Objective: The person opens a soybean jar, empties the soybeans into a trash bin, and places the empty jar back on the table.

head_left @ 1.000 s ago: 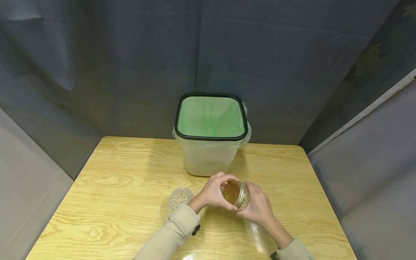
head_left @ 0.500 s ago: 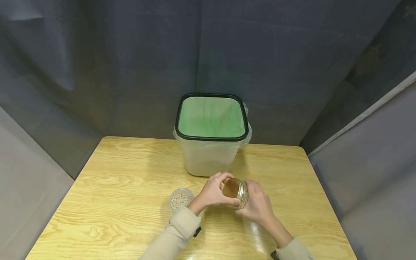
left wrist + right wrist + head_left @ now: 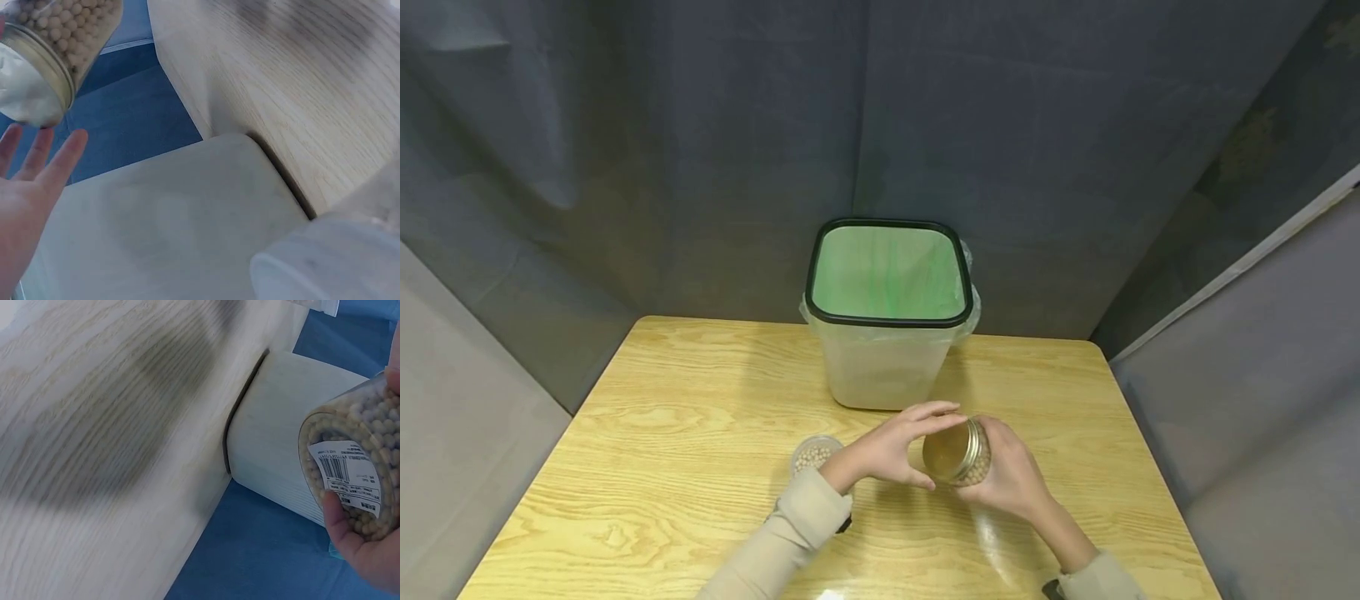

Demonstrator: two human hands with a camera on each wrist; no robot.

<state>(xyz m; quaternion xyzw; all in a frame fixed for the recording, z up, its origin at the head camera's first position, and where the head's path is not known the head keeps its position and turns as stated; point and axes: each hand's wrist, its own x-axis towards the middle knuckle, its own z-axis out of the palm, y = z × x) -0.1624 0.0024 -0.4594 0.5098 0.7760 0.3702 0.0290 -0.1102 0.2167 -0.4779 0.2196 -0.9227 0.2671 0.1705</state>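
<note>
My right hand (image 3: 1009, 473) holds a clear jar (image 3: 977, 467) of round pale beans, tilted on its side with its gold lid (image 3: 946, 454) facing left. In the right wrist view, a thumb lies along the jar's base, beside a white barcode label (image 3: 349, 475). My left hand (image 3: 895, 446) is at the lid with fingers spread and straight. From the left wrist, its fingertips (image 3: 74, 142) show right at the lid's edge, not curled round it. A small clear tub (image 3: 812, 454) of similar beans stands on the table, partly hidden by the left forearm.
A bin (image 3: 883, 367) with a black rim and green inside stands at the table's back, a clear bag hanging round its rim. The wooden table (image 3: 662, 467) carries everything. Dark cloth (image 3: 737, 167) hangs behind, and grey panels flank both sides.
My left hand gripped the lid and turned on it; now its fingers have spread and loosened from it. The right hand has shifted the jar slightly right.
</note>
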